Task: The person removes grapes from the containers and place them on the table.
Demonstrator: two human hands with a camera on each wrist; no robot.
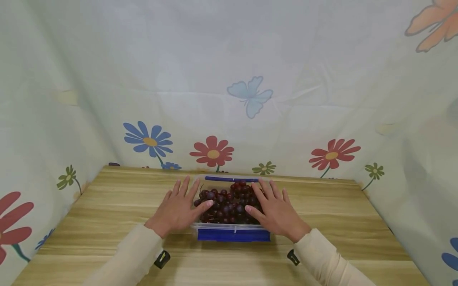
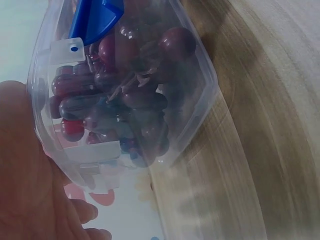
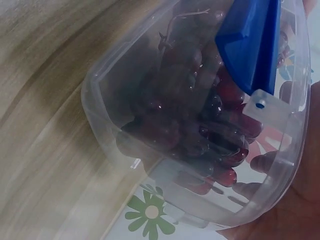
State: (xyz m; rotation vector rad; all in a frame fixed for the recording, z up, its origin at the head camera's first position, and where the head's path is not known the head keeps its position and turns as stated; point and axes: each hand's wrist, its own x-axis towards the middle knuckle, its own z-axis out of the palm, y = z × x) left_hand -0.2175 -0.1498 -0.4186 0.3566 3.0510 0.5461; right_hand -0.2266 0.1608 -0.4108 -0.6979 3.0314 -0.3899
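A clear plastic food box [image 1: 214,226] with blue latches stands on the table, full of dark red grapes [image 1: 227,208]. My left hand [image 1: 177,210] lies across the box's left top edge, fingers spread and thumb over the grapes. On the right top edge rests my right hand [image 1: 277,212], also with straight, spread fingers. The near blue latch [image 1: 233,235] sticks outward from the front; both wrist views show it angled away from the wall. Through the clear side, grapes [image 2: 142,100] and their stems show in the left wrist view.
The box is on a wood-grain table [image 1: 118,206]. Behind and at both sides hangs a pale cloth [image 1: 200,99] printed with flowers and a butterfly. A dark band piece [image 1: 162,259] shows at the left cuff, and another [image 1: 293,257] at the right.
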